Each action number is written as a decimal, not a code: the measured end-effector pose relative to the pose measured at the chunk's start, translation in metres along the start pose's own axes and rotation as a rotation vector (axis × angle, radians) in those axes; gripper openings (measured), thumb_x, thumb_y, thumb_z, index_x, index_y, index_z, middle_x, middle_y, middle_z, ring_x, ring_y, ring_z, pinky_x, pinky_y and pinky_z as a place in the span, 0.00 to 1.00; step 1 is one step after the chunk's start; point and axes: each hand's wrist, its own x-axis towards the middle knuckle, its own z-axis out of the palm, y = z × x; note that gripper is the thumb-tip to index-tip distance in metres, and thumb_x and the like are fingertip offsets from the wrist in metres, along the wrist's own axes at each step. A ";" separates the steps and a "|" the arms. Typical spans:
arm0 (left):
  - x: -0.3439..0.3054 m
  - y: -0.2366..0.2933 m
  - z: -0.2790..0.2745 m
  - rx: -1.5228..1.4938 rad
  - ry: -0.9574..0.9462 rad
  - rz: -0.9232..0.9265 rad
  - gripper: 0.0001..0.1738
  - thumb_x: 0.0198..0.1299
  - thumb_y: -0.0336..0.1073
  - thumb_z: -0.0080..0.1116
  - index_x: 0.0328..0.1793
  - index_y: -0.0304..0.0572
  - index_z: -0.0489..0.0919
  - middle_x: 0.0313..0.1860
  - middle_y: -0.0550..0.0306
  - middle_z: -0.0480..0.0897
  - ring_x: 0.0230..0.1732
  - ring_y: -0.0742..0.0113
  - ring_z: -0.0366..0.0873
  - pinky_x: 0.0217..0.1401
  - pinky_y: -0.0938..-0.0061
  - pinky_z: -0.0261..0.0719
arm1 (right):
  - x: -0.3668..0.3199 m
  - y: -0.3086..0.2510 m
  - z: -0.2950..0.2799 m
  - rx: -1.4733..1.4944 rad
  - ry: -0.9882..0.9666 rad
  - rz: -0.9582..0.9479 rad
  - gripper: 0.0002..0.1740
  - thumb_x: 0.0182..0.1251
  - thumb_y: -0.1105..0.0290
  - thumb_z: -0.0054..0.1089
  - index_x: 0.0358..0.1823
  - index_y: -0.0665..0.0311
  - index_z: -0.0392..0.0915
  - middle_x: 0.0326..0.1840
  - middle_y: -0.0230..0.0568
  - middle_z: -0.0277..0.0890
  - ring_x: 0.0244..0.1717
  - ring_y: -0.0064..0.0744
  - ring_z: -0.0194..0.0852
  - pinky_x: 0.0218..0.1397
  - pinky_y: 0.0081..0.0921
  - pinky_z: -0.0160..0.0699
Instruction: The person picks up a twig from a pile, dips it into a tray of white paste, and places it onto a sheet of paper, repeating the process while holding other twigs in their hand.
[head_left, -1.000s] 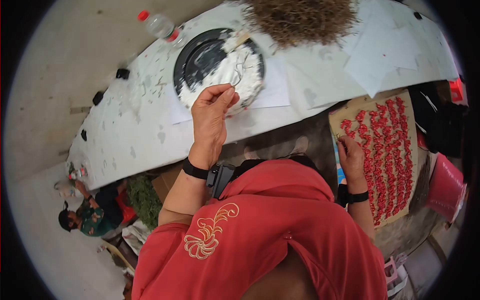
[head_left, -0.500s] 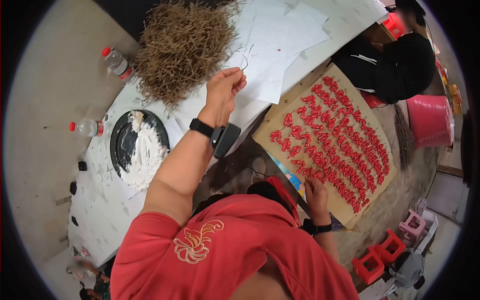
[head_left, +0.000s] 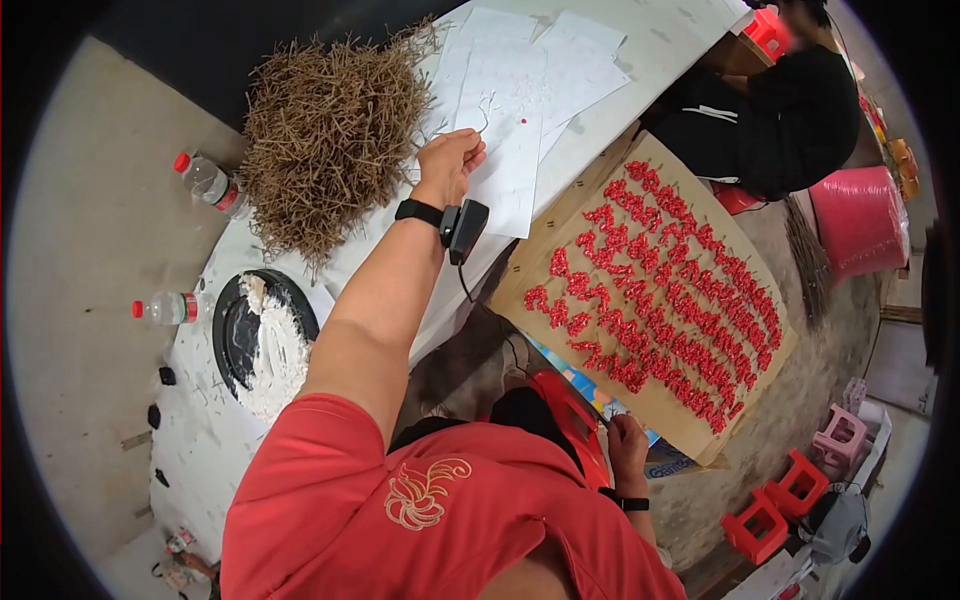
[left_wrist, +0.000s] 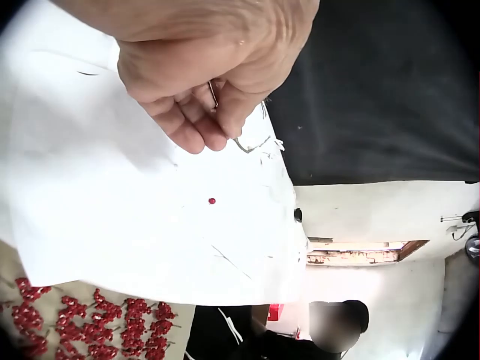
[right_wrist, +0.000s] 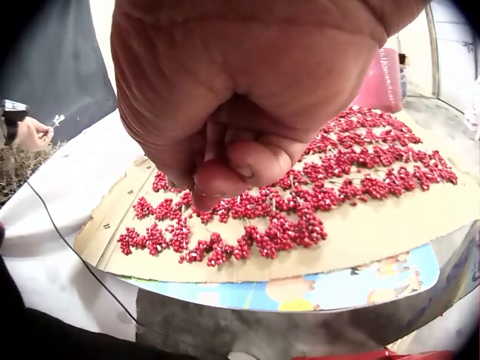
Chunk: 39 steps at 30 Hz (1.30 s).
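My left hand (head_left: 450,165) pinches a thin branched twig (head_left: 486,112) with whitish tips between thumb and fingers. It is over white paper sheets (head_left: 505,75), just right of a large heap of brown twigs (head_left: 335,140). In the left wrist view the twig pokes out past the fingertips, and a single red berry (left_wrist: 212,201) lies on the paper. My right hand (head_left: 628,445) is low beside the near edge of a cardboard sheet (head_left: 690,437), its fingers loosely curled with nothing visible in them. Rows of red berry sprigs (head_left: 650,270) cover that cardboard.
A black plate (head_left: 230,335) bearing white paste (head_left: 275,350) is on the table at left, near two red-capped bottles (head_left: 165,308). A person in black (head_left: 800,120) sits beyond the cardboard. At right are a pink wrapped bundle (head_left: 860,220) and red stools (head_left: 755,525).
The head view has swung rightward. My left hand has carried the twig from above the paste plate to over the papers, while my right hand has drawn back from the berry sprigs toward my body.
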 end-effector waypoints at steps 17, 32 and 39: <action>0.034 -0.025 0.018 0.131 0.033 -0.060 0.12 0.60 0.23 0.56 0.51 0.28 0.75 0.38 0.47 0.81 0.38 0.61 0.81 0.42 0.73 0.83 | -0.034 0.014 0.015 -0.059 0.046 -0.049 0.06 0.57 0.74 0.62 0.35 0.66 0.78 0.25 0.47 0.77 0.25 0.40 0.77 0.30 0.32 0.74; -0.217 -0.041 -0.122 0.410 -0.656 -0.307 0.14 0.64 0.33 0.57 0.54 0.35 0.79 0.39 0.59 0.83 0.35 0.74 0.79 0.37 0.81 0.77 | 0.085 -0.237 0.079 0.822 -0.355 -0.166 0.06 0.64 0.76 0.59 0.40 0.67 0.75 0.28 0.31 0.76 0.24 0.18 0.74 0.24 0.14 0.71; -0.256 -0.020 -0.197 0.381 -0.401 -0.165 0.09 0.64 0.32 0.57 0.45 0.33 0.80 0.34 0.58 0.83 0.33 0.75 0.79 0.36 0.82 0.77 | 0.068 -0.283 0.123 0.748 -0.859 -0.283 0.09 0.61 0.74 0.61 0.43 0.64 0.76 0.30 0.33 0.76 0.27 0.20 0.75 0.27 0.17 0.73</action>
